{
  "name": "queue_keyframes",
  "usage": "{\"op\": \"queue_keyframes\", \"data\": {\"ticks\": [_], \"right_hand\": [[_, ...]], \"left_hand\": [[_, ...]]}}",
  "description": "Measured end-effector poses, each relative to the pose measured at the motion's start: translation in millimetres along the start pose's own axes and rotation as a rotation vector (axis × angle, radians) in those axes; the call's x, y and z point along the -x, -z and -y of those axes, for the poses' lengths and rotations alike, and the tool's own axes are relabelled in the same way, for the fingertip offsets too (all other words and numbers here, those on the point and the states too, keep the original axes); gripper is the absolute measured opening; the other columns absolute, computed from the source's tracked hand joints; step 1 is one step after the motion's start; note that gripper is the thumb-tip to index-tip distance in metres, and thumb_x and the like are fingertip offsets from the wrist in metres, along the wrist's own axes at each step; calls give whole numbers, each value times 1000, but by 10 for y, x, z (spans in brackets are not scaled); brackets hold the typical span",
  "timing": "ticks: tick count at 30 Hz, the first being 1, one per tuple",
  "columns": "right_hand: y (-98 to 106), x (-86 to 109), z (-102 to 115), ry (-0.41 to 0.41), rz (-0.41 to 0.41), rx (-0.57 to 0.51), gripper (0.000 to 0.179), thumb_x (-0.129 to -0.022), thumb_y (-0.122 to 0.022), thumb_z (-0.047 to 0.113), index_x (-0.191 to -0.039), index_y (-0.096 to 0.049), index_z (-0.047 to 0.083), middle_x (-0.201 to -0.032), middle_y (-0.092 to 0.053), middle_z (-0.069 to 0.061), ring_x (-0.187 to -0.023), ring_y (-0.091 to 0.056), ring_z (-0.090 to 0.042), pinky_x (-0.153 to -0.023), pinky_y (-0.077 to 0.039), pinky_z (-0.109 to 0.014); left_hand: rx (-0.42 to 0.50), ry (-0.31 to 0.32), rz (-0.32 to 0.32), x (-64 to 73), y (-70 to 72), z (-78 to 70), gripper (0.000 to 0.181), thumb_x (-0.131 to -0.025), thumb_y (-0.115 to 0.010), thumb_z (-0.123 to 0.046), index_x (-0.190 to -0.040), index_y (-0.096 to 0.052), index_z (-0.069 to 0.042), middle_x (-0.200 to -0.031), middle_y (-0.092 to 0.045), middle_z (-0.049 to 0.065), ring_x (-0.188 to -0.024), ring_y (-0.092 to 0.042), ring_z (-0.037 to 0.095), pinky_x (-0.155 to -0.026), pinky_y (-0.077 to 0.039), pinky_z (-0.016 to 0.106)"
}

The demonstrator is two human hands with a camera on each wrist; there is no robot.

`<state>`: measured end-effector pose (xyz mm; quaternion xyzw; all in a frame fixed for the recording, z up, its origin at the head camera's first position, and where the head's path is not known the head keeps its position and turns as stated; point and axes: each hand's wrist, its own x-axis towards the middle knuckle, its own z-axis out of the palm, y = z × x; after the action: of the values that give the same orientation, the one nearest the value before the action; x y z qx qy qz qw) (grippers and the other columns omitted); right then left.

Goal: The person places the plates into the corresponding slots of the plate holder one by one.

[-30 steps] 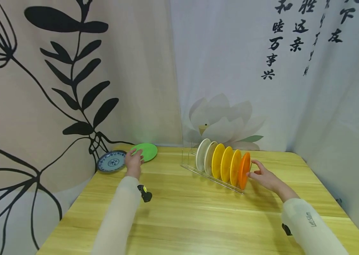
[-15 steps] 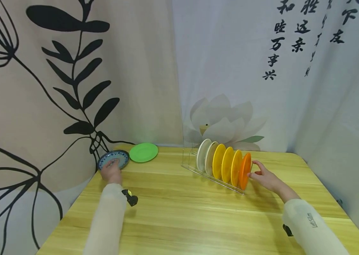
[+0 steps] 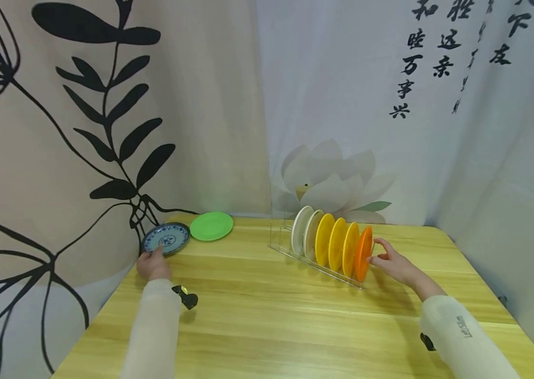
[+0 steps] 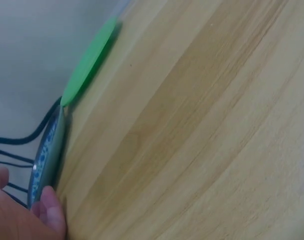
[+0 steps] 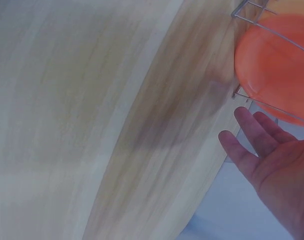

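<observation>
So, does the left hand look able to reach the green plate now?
Probably yes: nothing covers the green plate, and the tabletop in front leaves the way free. Only the blue-patterned plate, at whose near edge the left hand is, lies between; the hand could go around it.

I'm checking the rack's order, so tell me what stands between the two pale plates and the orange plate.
Three yellow plates stand between the pale plates and the orange plate; the head view shows this.
</observation>
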<state>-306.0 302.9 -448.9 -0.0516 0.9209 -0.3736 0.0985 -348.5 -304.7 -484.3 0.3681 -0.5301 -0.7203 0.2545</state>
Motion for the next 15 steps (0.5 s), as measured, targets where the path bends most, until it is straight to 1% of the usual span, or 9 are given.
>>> {"op": "queue_keyframes", "data": {"ticks": [1, 3, 4, 5, 6, 9, 10, 12, 15], "right_hand": [[-2, 1, 2, -1, -1, 0, 80, -99, -51, 49, -157, -11, 11, -144, -37, -40, -127, -42, -55, -99, -39, -69], [-2, 3, 7, -1, -1, 2, 79, -99, -51, 49, -157, -11, 11, -143, -38, -39, -126, -43, -55, -98, -39, -69], [-5, 3, 7, 0, 1, 1, 79, -99, -51, 49, -157, -11, 11, -143, -38, -39, -126, -43, -55, -98, -39, -69], [-10, -1, 2, 0, -1, -1, 79, -99, -51, 48, -157, -11, 12, -143, -38, -39, -126, -44, -55, -99, -39, -69], [-10, -4, -2, 0, -2, -2, 79, -99, -51, 48, -157, -12, 12, -143, -38, -39, -126, -44, -55, -99, -39, -68], [-12, -15, -23, -1, -6, -3, 77, -100, -51, 47, -157, -12, 12, -143, -39, -39, -126, -44, -54, -99, -39, -68], [-12, -18, -29, 0, -7, -1, 77, -100, -51, 47, -157, -12, 12, -143, -39, -39, -126, -44, -54, -99, -39, -68], [-9, -24, -40, -4, -10, -2, 77, -100, -51, 47, -157, -12, 13, -144, -39, -38, -126, -44, -54, -100, -39, -68], [-5, -27, -48, -4, -13, 3, 78, -99, -51, 48, -157, -12, 12, -144, -38, -38, -126, -44, -55, -100, -39, -68]], "left_hand": [[7, -2, -3, -15, 6, 14, 24, -94, -68, -18, -115, -62, -9, -114, -58, -3, -91, -54, 9, -74, -51, 19], [13, -15, -13, -35, 9, 29, 12, -93, -69, -15, -101, -62, -10, -102, -58, -4, -76, -54, 8, -61, -49, 17], [16, -18, -25, -43, 5, 34, 10, -92, -69, -14, -97, -61, -11, -99, -58, -5, -72, -54, 8, -55, -47, 16], [17, -13, -34, -63, 1, 45, 10, -92, -70, -13, -98, -62, -11, -99, -59, -5, -70, -55, 8, -52, -46, 15], [12, -10, -41, -80, -3, 55, 11, -92, -70, -13, -101, -64, -11, -102, -61, -4, -69, -57, 8, -51, -46, 15], [-11, 7, -49, -112, -21, 86, 27, -93, -68, -15, -118, -62, -8, -116, -61, -1, -71, -59, 9, -53, -47, 15], [-18, 11, -50, -119, -27, 96, 33, -94, -68, -16, -124, -60, -7, -121, -60, 0, -75, -59, 10, -54, -47, 15], [-30, 14, -51, -125, -40, 111, 44, -94, -67, -17, -135, -53, -5, -129, -57, 3, -77, -59, 10, -57, -48, 14], [-15, 20, -48, -116, -62, 120, 52, -95, -65, -17, -142, -46, -4, -137, -52, 6, -81, -58, 10, -62, -50, 15]]}}
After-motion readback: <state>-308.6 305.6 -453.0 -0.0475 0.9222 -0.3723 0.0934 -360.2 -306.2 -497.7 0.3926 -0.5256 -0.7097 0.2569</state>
